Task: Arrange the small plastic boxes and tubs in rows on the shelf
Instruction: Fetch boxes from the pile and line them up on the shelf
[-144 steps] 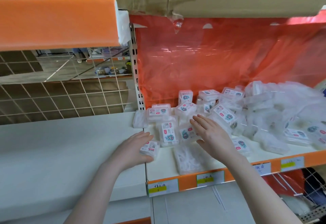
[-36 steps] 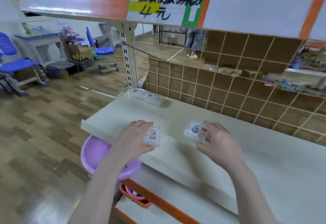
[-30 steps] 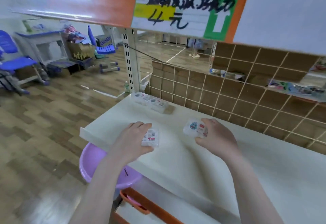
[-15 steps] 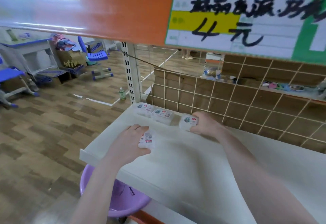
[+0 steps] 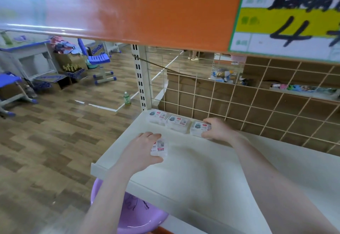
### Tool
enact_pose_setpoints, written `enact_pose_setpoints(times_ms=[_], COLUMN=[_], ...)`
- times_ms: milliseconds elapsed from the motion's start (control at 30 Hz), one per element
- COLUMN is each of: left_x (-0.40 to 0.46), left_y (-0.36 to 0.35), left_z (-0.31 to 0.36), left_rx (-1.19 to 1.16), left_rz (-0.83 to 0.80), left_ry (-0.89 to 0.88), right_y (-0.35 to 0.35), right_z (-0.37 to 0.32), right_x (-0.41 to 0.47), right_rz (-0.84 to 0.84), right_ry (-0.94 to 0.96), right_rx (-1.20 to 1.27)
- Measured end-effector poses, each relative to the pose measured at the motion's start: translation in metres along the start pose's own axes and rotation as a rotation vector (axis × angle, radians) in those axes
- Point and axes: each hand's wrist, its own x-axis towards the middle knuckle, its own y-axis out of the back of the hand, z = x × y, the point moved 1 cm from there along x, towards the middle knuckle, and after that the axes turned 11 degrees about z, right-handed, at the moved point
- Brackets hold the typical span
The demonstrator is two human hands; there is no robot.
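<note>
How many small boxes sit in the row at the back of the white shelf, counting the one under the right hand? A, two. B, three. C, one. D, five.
B: two boxes stand free along the wire grid, and the right hand holds a third box in line beside them; the left hand holds another box nearer the front of the shelf.

By our right fingers (image 5: 207,123) we see clear glossy plastic boxes (image 5: 177,122) with paper labels on a smooth matt white shelf (image 5: 211,162); beyond them, thin metal wire grid (image 5: 239,105).
</note>
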Motion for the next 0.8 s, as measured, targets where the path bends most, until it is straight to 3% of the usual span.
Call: enact_pose_setpoints(times_ms=[600,800], left_x=[0.011,0.014], left_y=[0.001,-0.003], left_z=[-0.007,-0.003], left_rx=[-0.032,-0.035], left_rz=[-0.022,-0.032], left_ry=[-0.068,-0.097], right_y=[-0.008,0.006], right_z=[0.000,0.018], right_x=[-0.005,-0.036], right_rz=[0.054,0.249], right_ry=[-0.020,-0.062], right_rx=[0.062,0.030])
